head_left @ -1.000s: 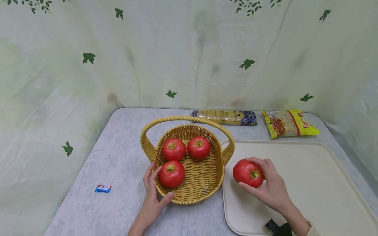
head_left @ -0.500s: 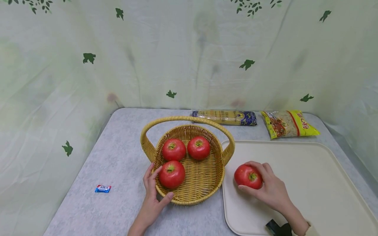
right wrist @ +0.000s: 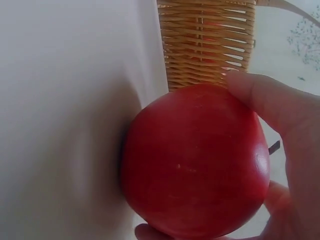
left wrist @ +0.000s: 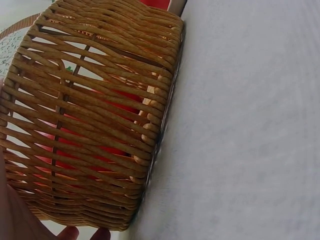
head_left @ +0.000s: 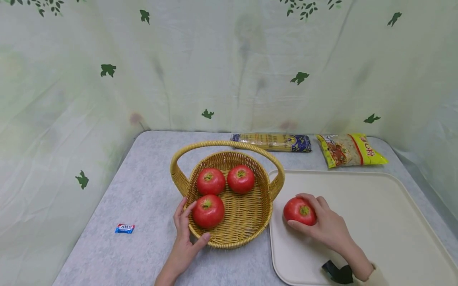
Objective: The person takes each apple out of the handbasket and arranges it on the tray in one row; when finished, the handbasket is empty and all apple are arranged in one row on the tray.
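Overall, four apples; the right hand holds one.

The apples are red, each with a yellow-green patch on top. The basket is golden brown in a woven pattern. The tray is plain cream, the table mottled pale grey. The candy is blue, red and white; the long packet is yellow with dark blue ends; the bag is yellow with a red stripe. The pale green curtain bears dark green shapes.
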The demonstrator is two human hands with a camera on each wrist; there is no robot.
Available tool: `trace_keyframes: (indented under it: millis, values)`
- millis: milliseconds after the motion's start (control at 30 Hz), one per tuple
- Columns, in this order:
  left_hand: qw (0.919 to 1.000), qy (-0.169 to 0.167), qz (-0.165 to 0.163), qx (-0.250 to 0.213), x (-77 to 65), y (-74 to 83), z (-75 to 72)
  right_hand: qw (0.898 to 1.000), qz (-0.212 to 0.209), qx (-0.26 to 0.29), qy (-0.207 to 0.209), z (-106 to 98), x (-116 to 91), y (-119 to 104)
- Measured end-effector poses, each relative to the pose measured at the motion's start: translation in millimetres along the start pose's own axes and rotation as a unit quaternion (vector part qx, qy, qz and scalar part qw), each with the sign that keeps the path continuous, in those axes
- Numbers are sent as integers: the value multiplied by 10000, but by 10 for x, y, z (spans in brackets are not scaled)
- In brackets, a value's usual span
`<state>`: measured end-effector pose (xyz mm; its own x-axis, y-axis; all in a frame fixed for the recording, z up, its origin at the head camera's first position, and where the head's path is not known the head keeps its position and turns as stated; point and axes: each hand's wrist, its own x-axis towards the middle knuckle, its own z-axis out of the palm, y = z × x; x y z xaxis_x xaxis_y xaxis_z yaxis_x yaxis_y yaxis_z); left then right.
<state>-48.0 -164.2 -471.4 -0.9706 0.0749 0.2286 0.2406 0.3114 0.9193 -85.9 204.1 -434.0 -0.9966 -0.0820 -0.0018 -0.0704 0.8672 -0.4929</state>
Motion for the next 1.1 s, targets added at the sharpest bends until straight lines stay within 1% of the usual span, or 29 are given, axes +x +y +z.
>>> trace_keyframes:
  millis: [167, 333, 400, 500, 733, 933, 1000, 1100]
  values:
    - [10000, 23, 29, -11, -1, 3, 5, 9998, 67, -31, -207, -14, 32, -31]
    - [10000, 41, 88, -4, -3, 6, 4, 9987, 262, 106, -417, -3, 33, -55]
    - [9999, 53, 94, 26, -7, 5, 4, 9985, 298, 180, -431, 8, 28, -57]
    - [9999, 45, 82, 72, -7, -1, 5, 9987, 232, 286, -350, 32, 21, -53]
    - [9999, -56, 57, 123, -6, 0, -5, 9987, -58, 495, -103, 82, -9, -40]
    - [9999, -89, 40, 106, -18, 6, -2, 9973, -499, 532, 129, 72, -58, -58]
    - [9999, -96, 32, 92, -20, 7, -1, 9955, -697, 589, 271, 59, -74, -74]
    - [9999, -104, 35, 78, -20, 4, -2, 9895, -1095, 654, 679, 33, -94, -108]
